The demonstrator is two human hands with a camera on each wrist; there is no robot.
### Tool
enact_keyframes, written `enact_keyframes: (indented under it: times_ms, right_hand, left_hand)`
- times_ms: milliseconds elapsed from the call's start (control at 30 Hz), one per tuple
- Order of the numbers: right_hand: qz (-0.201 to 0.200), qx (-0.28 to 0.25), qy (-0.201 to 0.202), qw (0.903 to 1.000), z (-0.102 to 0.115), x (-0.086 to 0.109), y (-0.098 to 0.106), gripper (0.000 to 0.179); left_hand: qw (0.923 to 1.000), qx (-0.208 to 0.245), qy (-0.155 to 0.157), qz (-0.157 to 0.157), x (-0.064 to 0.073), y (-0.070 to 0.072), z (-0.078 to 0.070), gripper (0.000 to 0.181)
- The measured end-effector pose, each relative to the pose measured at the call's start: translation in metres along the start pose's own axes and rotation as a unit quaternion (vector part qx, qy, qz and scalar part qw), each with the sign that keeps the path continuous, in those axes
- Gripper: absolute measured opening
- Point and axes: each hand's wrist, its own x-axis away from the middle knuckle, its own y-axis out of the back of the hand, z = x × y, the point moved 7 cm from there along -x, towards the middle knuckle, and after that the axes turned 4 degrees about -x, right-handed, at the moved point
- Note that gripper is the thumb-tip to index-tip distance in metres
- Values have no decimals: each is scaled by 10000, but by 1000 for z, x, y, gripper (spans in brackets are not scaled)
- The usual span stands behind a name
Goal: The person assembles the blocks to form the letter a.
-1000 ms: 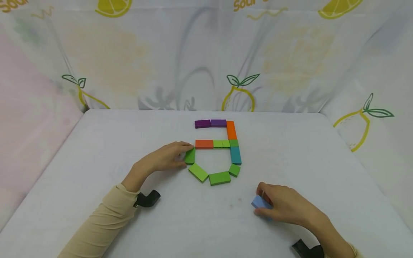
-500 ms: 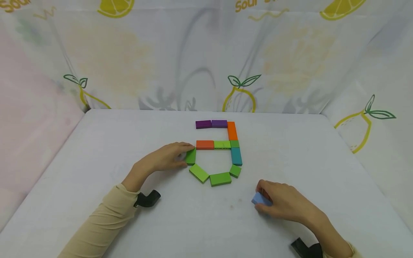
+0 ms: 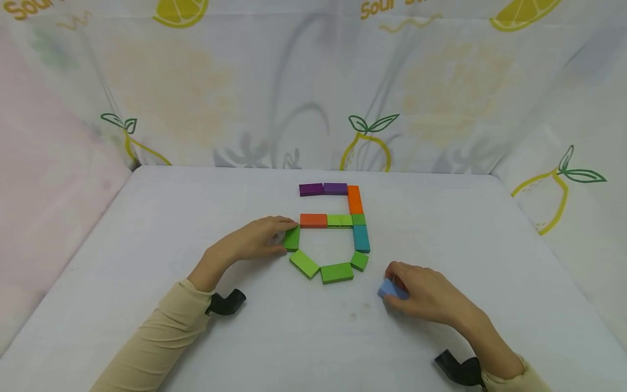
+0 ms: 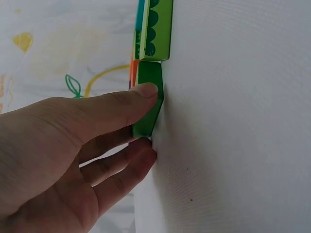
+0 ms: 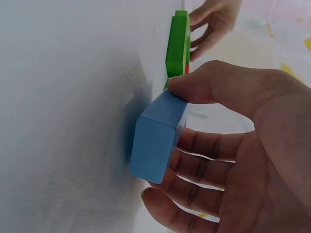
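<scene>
My left hand pinches a green block at the left side of a shape laid out in coloured blocks. In the left wrist view its thumb lies across that block and the fingers are at its near end. Lower right of the shape, my right hand holds a light blue block between thumb and fingers, close over the table. The right wrist view shows the blue block's end face, with the thumb at its far end. A small green block of the shape lies closest to it.
Also in the shape are two purple blocks, an orange one, a red-orange one, a teal one and several green ones. They lie on a white table backed by a lemon-print cloth.
My right hand has moved a little away from me and slightly left with the blue block. The left hand stays on its green block. The whole head view has shifted slightly.
</scene>
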Motion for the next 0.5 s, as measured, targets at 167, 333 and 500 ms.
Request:
enact_keyframes:
  times_ms: [167, 333, 500]
  right_hand:
    - [-12, -47, -52, 10000, 0, -6, 1, 23]
    - [-65, 14, -8, 10000, 1, -11, 2, 23]
    - [-140, 108, 18, 9998, 1, -15, 2, 24]
  left_hand:
    - [10000, 55, 15, 25, 0, 0, -1, 57]
    - [10000, 44, -5, 42, 1, 2, -2, 57]
    - [10000, 6, -32, 35, 2, 2, -3, 57]
